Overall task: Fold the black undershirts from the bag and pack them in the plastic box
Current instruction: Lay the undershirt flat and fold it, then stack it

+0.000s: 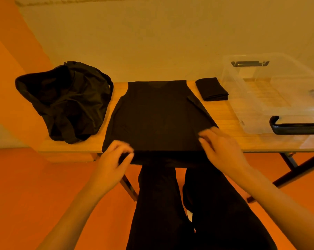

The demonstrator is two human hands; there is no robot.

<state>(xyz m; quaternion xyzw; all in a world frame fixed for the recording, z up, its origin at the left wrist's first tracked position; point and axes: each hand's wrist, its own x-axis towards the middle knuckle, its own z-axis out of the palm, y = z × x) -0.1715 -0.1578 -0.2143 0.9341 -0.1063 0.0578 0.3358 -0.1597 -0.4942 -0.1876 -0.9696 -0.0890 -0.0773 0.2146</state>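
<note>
The bag [66, 101] slumps at 10 o'clock on the worktop [224, 120]. The spread undershirt [156, 114] lies in the centre, its hem overhanging the 6 o'clock edge. The left hand [114, 156] has its grip curled on the hem. The right hand [219, 143] is over the 5 o'clock corner, its grip too blurred to tell. The folded undershirt [212, 89] sits at 1 o'clock, just beside the plastic box [278, 109].

Wooden folding table [224, 112], black bag [66, 100], spread undershirt [156, 116], folded undershirt [212, 89], clear plastic box [271, 98]
</note>
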